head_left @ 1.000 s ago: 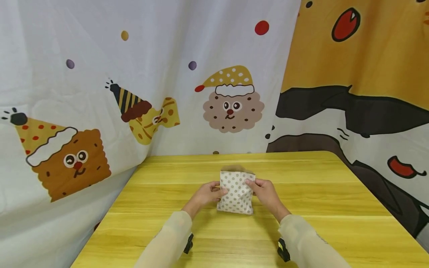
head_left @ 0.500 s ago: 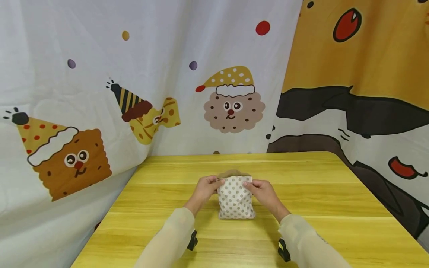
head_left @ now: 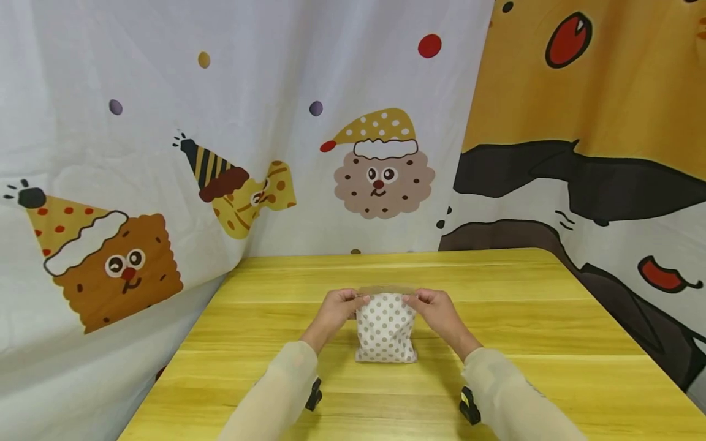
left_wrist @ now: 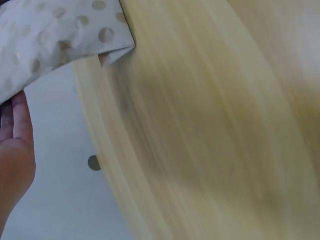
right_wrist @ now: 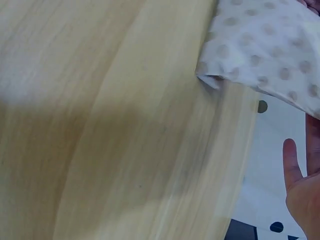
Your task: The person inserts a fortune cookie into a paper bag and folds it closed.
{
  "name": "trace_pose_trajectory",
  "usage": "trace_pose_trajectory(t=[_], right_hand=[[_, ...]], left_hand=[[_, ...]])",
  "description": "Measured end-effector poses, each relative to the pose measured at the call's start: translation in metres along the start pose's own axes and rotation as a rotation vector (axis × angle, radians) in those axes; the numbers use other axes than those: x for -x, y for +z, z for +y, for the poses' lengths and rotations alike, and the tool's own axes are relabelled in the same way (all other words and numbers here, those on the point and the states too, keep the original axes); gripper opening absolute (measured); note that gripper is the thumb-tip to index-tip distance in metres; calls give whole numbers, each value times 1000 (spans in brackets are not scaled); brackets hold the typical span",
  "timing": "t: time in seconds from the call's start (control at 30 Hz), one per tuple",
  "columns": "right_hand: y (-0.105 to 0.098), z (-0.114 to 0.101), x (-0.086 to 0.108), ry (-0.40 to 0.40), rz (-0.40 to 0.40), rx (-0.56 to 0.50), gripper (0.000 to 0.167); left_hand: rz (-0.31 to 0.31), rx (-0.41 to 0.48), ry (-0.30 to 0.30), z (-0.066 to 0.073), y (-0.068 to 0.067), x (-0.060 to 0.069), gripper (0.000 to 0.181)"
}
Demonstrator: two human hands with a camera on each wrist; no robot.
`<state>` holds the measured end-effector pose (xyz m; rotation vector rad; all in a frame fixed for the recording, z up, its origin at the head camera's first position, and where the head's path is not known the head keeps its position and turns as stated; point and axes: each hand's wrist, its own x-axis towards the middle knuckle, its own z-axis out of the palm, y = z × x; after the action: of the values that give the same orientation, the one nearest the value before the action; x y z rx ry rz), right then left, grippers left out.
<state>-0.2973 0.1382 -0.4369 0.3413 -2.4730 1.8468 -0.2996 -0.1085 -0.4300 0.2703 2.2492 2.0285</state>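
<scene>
A white paper bag [head_left: 385, 331] with tan polka dots hangs upright over the middle of the table, its bottom edge towards me. Along its top shows a plain brownish strip [head_left: 386, 290]. My left hand [head_left: 337, 311] pinches the upper left corner, thumb in front. At the upper right corner my right hand [head_left: 441, 311] pinches in the same way. In the left wrist view the bag [left_wrist: 55, 37] fills the top left, with the left hand [left_wrist: 16, 145] beside it. The right wrist view has the bag [right_wrist: 265, 55] above the right hand [right_wrist: 306, 192]. Its contents are hidden.
The wooden table [head_left: 265, 367] extends around both hands. Behind it and to the left hangs a white curtain [head_left: 265, 73] with cartoon figures. A yellow and black printed part [head_left: 634, 92] is at the right. Dark bands [head_left: 469, 405] sit under both wrists.
My left hand has moved up from the bag's left side to its top corner. The bag has come slightly lower and nearer. The right hand has shifted only a little.
</scene>
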Motion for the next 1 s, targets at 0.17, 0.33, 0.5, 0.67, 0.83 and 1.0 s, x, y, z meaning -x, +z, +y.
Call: trace_pose_trajectory(t=[0.17, 0.33, 0.5, 0.67, 0.83, 1.0], right_hand=[[-2, -4, -1, 15, -6, 17, 45], [-3, -4, -1, 5, -39, 20, 33], [-3, -4, -1, -24, -46, 2, 20], [-4, -2, -1, -31, -59, -22, 26], [-3, -1, -1, -28, -82, -49, 26], [-2, -1, 1, -36, -81, -38, 27]], left_hand=[[-20, -45, 27, 3, -3, 0, 18], [-67, -82, 31, 5, -5, 1, 24], [-75, -51, 41, 5, -7, 1, 31], [-63, -24, 27, 2, -9, 1, 26], [-90, -14, 21, 1, -11, 1, 28], [-84, -12, 22, 1, -12, 3, 27]])
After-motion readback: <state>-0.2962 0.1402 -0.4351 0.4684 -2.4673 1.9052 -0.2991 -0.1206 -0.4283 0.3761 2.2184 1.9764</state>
